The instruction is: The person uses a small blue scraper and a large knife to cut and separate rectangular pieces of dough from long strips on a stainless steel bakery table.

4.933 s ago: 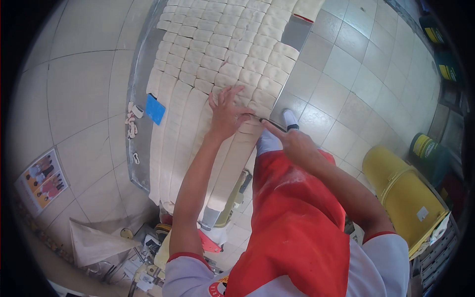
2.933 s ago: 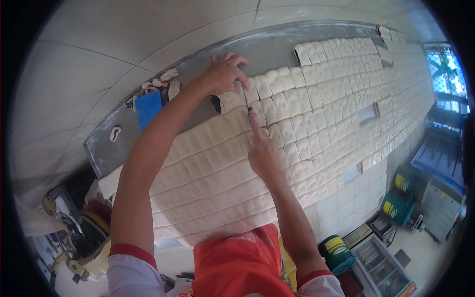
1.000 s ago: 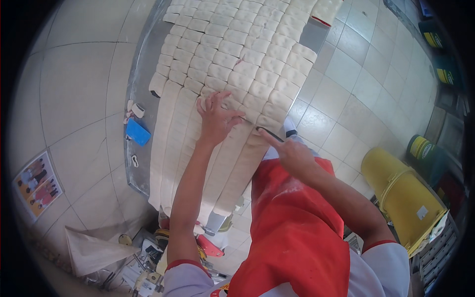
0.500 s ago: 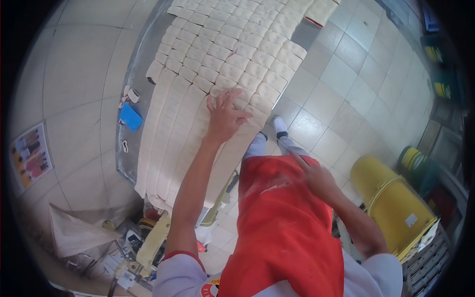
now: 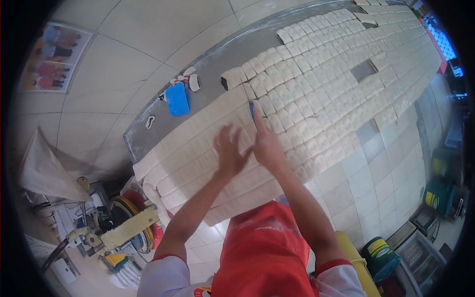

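the left hand (image 5: 230, 152) lies open, fingers spread, flat on the long uncut strips of pale dough (image 5: 198, 163) near the middle of the view. just at its 3 o'clock the right hand (image 5: 267, 141) is closed around a small blue cutter (image 5: 252, 110), whose tip sticks out at the hand's 12 o'clock and meets the dough where the strips give way to small cut pieces (image 5: 321, 94). these pieces run in tight rows toward 2 o'clock across the metal desk (image 5: 232, 54), almost to its far end. one dough piece (image 5: 232, 77) sits apart from the rows, at 11 o'clock from the right hand, on bare metal. a blue scraper (image 5: 177, 99) lies on the desk at 11 o'clock from the left hand, with a few dough scraps (image 5: 187, 76) just beyond it. both forearms come up from 6 o'clock over a red apron (image 5: 262, 252). a yellow bin (image 5: 356, 257) stands on the tiled floor at 5 o'clock, a poster (image 5: 52, 57) lies at 10 o'clock.
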A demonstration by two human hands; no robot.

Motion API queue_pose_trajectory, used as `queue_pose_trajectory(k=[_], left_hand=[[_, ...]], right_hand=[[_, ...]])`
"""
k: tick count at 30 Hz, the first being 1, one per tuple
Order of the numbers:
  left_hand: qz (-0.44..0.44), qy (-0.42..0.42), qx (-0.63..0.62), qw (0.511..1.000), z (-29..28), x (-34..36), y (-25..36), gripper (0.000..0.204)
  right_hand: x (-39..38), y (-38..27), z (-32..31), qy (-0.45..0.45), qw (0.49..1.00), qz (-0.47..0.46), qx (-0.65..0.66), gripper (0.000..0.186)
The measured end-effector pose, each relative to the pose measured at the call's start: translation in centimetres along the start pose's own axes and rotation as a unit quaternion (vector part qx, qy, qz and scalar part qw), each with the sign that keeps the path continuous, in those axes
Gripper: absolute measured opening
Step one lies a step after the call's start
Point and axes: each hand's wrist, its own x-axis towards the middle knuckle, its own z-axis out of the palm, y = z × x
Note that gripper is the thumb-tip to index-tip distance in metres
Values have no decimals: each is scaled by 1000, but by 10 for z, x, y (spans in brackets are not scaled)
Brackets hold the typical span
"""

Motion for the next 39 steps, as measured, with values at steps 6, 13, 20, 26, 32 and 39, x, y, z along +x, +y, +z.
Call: queue_pose_trajectory(k=[6,13,20,26,32,39], left_hand=[[-4,91,-75,993,-33,133,-101,63],[69,28,-103,992,-27,260,-121,48],[202,-249,-48,946,-13,315,-109,26],[200,-225,-5,954,-18,309,-112,23],[269,-215,-52,937,-13,262,-79,25],[244,-205,8,948,-15,251,-82,25]], right_hand=[[134,-23,26,-14,995,67,-75,87],[144,-21,24,-100,975,148,-134,88],[145,-26,24,-68,980,137,-125,88],[104,-37,11,-133,957,220,-132,92],[99,-21,10,-114,967,188,-128,90],[47,-27,-8,-144,956,223,-121,89]])
